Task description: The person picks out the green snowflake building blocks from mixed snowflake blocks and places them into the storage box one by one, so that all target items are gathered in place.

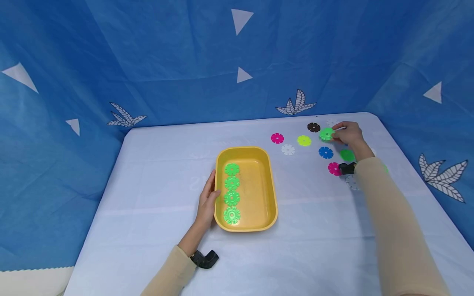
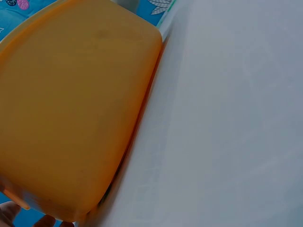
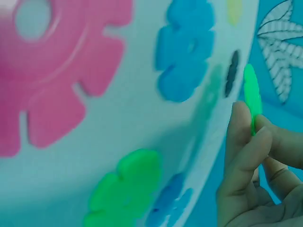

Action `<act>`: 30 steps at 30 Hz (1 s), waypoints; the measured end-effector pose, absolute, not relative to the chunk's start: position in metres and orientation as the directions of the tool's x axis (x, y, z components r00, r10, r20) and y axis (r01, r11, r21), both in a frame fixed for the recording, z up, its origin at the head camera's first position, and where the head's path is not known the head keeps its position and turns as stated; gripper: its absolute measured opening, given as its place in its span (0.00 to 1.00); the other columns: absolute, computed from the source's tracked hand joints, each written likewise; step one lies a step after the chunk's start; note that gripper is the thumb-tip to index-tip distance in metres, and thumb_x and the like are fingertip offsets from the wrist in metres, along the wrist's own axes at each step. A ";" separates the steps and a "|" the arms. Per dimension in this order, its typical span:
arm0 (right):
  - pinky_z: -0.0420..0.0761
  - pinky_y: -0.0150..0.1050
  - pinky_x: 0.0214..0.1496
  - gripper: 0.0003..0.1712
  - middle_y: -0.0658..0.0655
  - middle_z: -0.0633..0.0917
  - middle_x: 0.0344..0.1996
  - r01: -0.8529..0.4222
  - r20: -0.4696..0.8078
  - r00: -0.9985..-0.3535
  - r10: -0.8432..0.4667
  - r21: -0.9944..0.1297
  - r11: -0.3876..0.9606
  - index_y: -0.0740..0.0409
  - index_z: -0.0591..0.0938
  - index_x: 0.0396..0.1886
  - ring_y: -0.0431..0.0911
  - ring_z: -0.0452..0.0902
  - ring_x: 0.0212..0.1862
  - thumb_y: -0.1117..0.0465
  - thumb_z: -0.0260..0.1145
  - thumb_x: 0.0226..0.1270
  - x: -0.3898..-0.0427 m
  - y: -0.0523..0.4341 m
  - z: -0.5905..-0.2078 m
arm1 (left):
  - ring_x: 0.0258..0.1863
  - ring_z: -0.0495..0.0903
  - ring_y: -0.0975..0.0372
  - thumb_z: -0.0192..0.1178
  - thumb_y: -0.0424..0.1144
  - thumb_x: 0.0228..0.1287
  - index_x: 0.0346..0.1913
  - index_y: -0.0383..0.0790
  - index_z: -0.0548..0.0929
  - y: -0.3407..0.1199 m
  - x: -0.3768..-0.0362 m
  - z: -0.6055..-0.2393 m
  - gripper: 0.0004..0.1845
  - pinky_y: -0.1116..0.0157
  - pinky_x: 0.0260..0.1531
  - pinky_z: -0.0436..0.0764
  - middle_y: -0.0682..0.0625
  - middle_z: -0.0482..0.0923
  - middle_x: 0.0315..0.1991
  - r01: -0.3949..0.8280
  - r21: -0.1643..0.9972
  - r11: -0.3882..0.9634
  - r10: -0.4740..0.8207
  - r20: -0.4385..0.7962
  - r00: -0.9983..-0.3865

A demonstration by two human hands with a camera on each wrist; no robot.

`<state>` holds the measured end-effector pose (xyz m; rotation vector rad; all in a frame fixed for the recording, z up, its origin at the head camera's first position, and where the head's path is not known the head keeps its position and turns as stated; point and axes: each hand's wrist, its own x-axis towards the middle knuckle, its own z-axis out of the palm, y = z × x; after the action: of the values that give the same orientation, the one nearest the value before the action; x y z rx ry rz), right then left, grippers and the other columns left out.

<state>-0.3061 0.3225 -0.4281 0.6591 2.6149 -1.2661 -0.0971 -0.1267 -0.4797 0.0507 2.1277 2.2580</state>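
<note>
A white table (image 1: 155, 164) stands before a blue backdrop (image 1: 177, 61) printed with white triangles and leaves. Scattered flower discs lie near the right hand: black (image 1: 313, 127), yellow-green (image 1: 304, 140), blue (image 1: 326, 152), white (image 1: 288, 149) and pink (image 1: 277, 138).

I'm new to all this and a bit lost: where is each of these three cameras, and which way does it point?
Head: worn on the head, looking forward and down at the table; shows both arms, the left hand touching the tray, the right hand pinching a green disc.
Left wrist: close beside the tray, looking along its outer wall; fingertips just show.
Right wrist: low over the table, looking past the fingers that pinch the green disc.
Shared: head and right wrist both show that disc; head and left wrist, the tray.
</note>
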 end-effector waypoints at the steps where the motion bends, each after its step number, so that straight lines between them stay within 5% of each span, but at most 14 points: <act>1: 0.84 0.33 0.36 0.22 0.64 0.74 0.46 0.443 -0.323 -0.895 0.307 -0.712 0.545 0.65 0.73 0.61 0.37 0.81 0.26 0.67 0.60 0.68 -0.305 0.321 -0.426 | 0.78 0.48 0.56 0.41 0.29 0.71 0.79 0.46 0.50 -0.127 -0.097 -0.480 0.34 0.55 0.73 0.54 0.51 0.46 0.79 -0.007 0.998 -0.061 0.050 -0.004 -0.999; 11: 0.84 0.32 0.33 0.20 0.57 0.75 0.37 0.257 -0.258 -0.963 0.081 -0.785 0.564 0.66 0.74 0.57 0.41 0.86 0.29 0.66 0.63 0.68 -0.276 0.278 -0.401 | 0.78 0.47 0.57 0.41 0.29 0.71 0.79 0.47 0.50 -0.126 -0.097 -0.480 0.35 0.55 0.74 0.53 0.52 0.46 0.79 -0.010 0.998 -0.067 0.050 -0.006 -0.999; 19: 0.84 0.35 0.34 0.18 0.61 0.77 0.40 0.075 -0.230 -0.957 -0.178 -0.788 0.611 0.63 0.78 0.54 0.57 0.85 0.38 0.67 0.65 0.65 -0.247 0.223 -0.383 | 0.78 0.47 0.57 0.41 0.29 0.71 0.79 0.47 0.50 -0.125 -0.097 -0.481 0.35 0.54 0.75 0.52 0.52 0.46 0.79 -0.001 0.998 -0.067 0.049 0.002 -0.999; 24: 0.86 0.42 0.36 0.16 0.63 0.78 0.39 -0.065 -0.221 -0.888 -0.404 -0.808 0.585 0.62 0.80 0.53 0.60 0.85 0.39 0.70 0.63 0.66 -0.228 0.188 -0.374 | 0.78 0.47 0.56 0.41 0.29 0.72 0.79 0.46 0.50 -0.126 -0.097 -0.479 0.34 0.53 0.75 0.52 0.51 0.45 0.79 0.002 0.998 -0.070 0.057 0.006 -0.998; 30: 0.85 0.43 0.34 0.14 0.61 0.79 0.35 -0.166 -0.262 -0.725 -0.637 -0.831 0.531 0.60 0.81 0.47 0.52 0.82 0.33 0.73 0.63 0.63 -0.202 0.147 -0.368 | 0.78 0.46 0.56 0.41 0.29 0.72 0.79 0.46 0.50 -0.126 -0.096 -0.478 0.34 0.53 0.74 0.52 0.50 0.45 0.79 0.000 0.998 -0.070 0.060 0.004 -0.998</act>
<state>-0.2018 0.1465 -0.3676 -0.6489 2.2207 -1.1240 -0.0962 -0.1263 -0.4779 0.0684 2.1139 2.2672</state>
